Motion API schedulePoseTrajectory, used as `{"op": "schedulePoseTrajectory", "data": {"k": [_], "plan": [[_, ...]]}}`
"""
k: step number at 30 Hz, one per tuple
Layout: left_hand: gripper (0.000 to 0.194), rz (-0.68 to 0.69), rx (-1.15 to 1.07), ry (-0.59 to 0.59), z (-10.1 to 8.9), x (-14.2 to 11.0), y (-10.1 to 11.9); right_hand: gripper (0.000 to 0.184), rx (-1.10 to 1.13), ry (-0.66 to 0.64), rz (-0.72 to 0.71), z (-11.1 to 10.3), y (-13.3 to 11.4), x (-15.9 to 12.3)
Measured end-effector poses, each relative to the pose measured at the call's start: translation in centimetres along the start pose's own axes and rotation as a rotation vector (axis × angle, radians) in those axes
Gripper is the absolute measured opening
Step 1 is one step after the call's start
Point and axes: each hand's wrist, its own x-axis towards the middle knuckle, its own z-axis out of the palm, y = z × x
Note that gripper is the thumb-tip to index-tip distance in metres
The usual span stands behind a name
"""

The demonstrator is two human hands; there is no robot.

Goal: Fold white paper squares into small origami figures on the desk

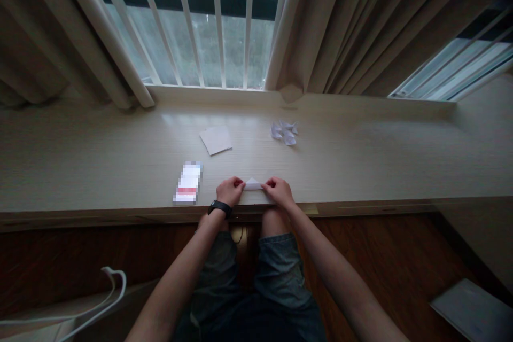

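A small white folded paper (253, 184), triangular on top, lies near the front edge of the pale window ledge (360, 165). My left hand (230, 191), with a black watch on its wrist, pinches the paper's left end with curled fingers. My right hand (278, 191) pinches the right end the same way. Both hands rest on the ledge with the paper between them.
A flat sheet of white paper (216, 139) lies farther back on the ledge. A small heap of folded paper pieces (285, 132) sits behind and to the right. A blurred rectangular object (188, 183) lies left of my left hand. Curtains and a barred window stand behind.
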Motion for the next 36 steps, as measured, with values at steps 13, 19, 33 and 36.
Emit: {"op": "schedulePoseTrajectory", "data": {"k": [13, 19, 33, 36], "plan": [[0.034, -0.138, -0.585, 0.065, 0.5, -0.3, 0.5, 0.036, 0.759, 0.053, 0.182, 2.9, 1.2, -0.2], [0.051, -0.169, -0.995, -0.217, 0.4, -0.5, 0.8, 0.031, 0.822, 0.035, 0.024, 1.6, 0.3, -1.0], [0.050, -0.171, -1.044, -0.140, 2.1, -0.2, -0.2, 0.037, 0.998, 0.037, 0.254, 2.9, -0.5, -0.9], [0.057, -0.179, -1.082, -0.168, 1.9, -0.1, -0.1, 0.035, 1.009, 0.027, 0.257, 2.7, -0.7, -1.0]]}}
